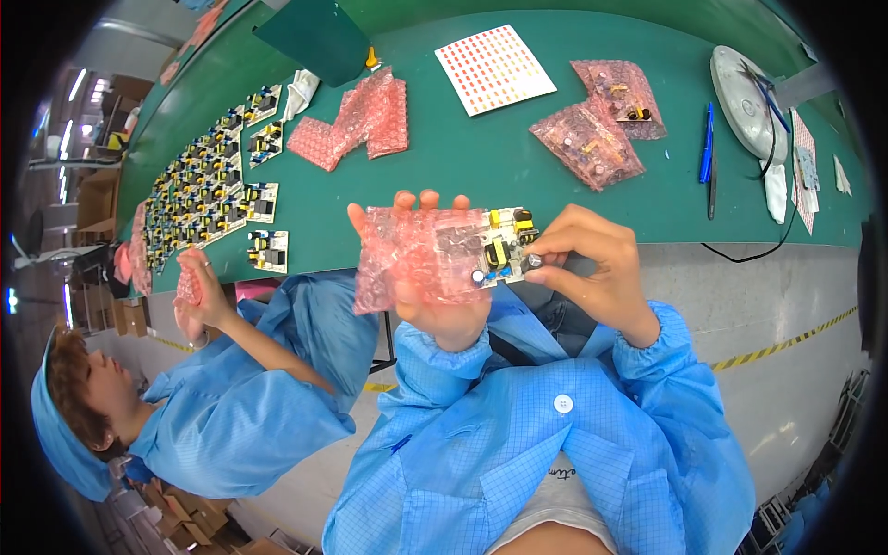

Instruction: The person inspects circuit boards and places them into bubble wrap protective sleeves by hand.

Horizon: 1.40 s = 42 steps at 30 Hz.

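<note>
Before me, above the table's near edge, my left hand (444, 319) supports a pink bubble-wrap bag (407, 245) from below, its fingertips showing past the far side. A circuit board (500, 254) sticks out of the bag's right end, its left part under the clear pink film. It carries yellow-and-black transformers, capacitors and small blue parts. My right hand (587, 259) pinches the board's right edge between thumb and fingers. Farther right on the table lie two pink bubble bags (587, 148) with boards inside, one overlapping the other.
Many circuit boards (199, 185) stand in rows at the left. Beyond are flat pink bags (356, 120), a green bin (314, 42) and a sticker sheet (496, 69). Pens (708, 148) and a white lamp head (747, 102) lie right. A co-worker (231, 388) in blue sits close left.
</note>
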Available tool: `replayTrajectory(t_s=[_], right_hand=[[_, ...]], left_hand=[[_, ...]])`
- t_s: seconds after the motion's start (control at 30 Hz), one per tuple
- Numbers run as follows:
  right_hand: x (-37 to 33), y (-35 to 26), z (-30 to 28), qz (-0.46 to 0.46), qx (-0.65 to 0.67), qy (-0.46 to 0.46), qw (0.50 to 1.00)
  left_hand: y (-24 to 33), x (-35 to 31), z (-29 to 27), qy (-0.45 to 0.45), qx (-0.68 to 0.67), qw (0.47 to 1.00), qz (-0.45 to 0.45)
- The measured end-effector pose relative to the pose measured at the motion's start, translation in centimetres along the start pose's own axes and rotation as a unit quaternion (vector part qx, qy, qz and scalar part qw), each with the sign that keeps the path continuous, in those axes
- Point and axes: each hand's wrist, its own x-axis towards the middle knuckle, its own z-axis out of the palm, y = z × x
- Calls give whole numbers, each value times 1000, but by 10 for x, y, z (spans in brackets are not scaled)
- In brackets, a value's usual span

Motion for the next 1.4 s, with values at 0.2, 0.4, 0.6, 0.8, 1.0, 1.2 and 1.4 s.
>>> replayTrajectory(t_s=[0.2, 0.4, 0.6, 0.8, 1.0, 1.2, 1.4], right_hand=[[1, 3, 0, -76, -81, 3, 994], [0, 1, 1, -45, -26, 12, 999], [-2, 1, -4, -10, -6, 22, 1000], [-2, 0, -2, 1, 21, 20, 1000], [-3, 4, 4, -7, 49, 28, 998], [-7, 16, 23, 9, 78, 40, 996], [-11, 27, 35, 5, 95, 71, 993]], left_hand=[[3, 3, 2, 27, -3, 1000, -13], [0, 3, 2, -35, -9, 999, 26], [1, 8, -1, -53, -47, 997, -2], [-6, 4, -5, -93, -2, 995, 17], [-5, 0, 5, -100, 66, 993, 5], [-13, -4, 3, -117, 60, 991, -8], [-21, -11, -2, -154, 56, 981, -99]])
